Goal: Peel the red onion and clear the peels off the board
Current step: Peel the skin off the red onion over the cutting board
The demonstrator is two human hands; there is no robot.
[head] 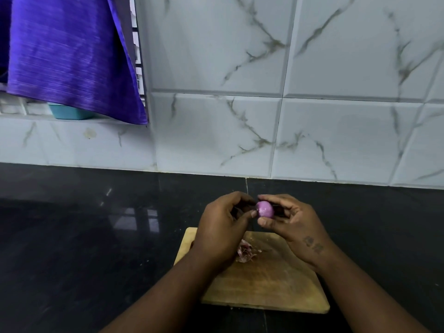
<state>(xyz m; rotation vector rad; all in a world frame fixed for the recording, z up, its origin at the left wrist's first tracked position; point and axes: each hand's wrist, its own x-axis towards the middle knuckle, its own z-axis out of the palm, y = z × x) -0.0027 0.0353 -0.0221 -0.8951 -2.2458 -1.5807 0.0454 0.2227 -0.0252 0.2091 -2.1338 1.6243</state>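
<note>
A small red onion, shiny purple and mostly bare of skin, is held above the far end of the wooden cutting board. My right hand grips it between thumb and fingers. My left hand is curled against the onion's left side, its thumb tip touching it, with dark bits of skin showing inside the curled fingers. A small heap of dry reddish peels lies on the board below my hands.
The board rests on a glossy black stone counter against a white marble-patterned tile wall. A purple cloth hangs at the upper left over a ledge holding a teal container.
</note>
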